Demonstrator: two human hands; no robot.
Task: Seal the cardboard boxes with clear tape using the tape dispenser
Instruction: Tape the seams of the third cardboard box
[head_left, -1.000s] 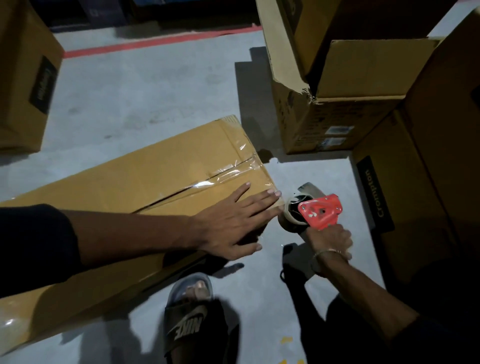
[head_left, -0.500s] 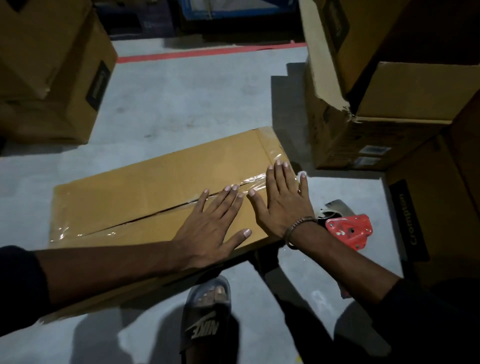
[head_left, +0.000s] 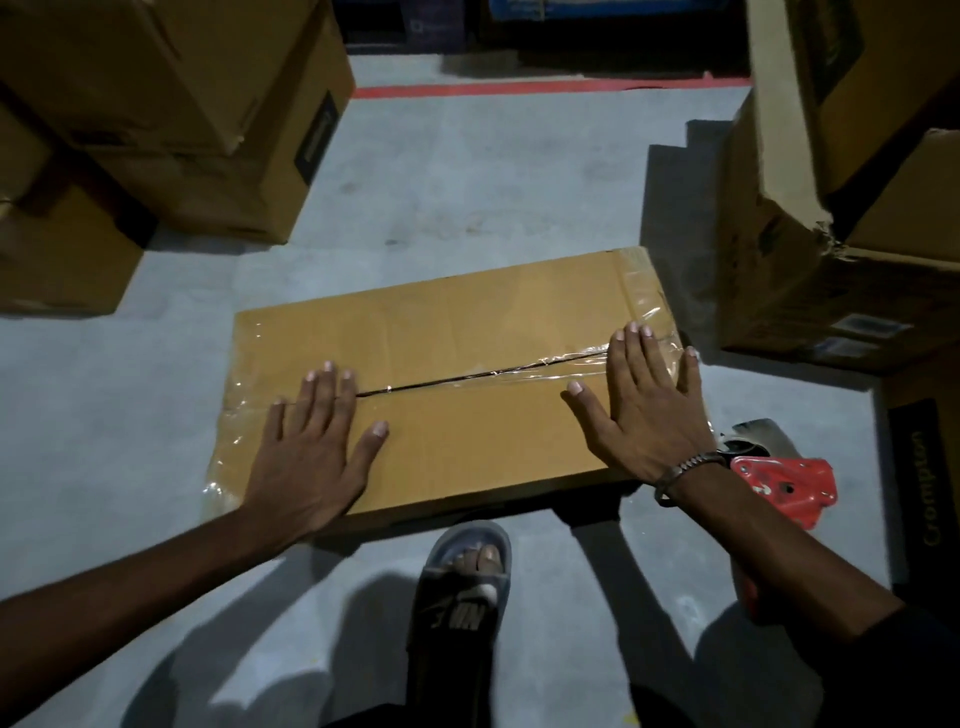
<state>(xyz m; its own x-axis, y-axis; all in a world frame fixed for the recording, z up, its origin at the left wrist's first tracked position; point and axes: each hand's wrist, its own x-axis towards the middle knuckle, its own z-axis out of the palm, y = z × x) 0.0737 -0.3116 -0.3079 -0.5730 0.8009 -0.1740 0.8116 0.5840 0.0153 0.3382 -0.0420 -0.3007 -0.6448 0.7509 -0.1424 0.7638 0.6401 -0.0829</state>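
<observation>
A flat brown cardboard box (head_left: 467, 332) lies on the grey floor in front of me. Clear tape (head_left: 524, 370) runs along its centre seam and shines at both ends. My left hand (head_left: 311, 457) presses flat on the box's left part, fingers spread, fingertips at the seam. My right hand (head_left: 644, 410) lies flat on the right end, over the tape. The red tape dispenser (head_left: 779, 480) rests on the floor just right of the box, behind my right wrist, with no hand on it.
Stacked cardboard boxes (head_left: 197, 119) stand at the back left. An open, torn box (head_left: 810, 270) stands at the right, and a dark-labelled box (head_left: 924, 467) is at the far right edge. My sandalled foot (head_left: 462, 587) sits just below the box. A red floor line (head_left: 545, 88) runs behind.
My right hand let go of the dispenser, which now lies on the floor, and came onto the box. My two hands have since slid apart along the taped seam.
</observation>
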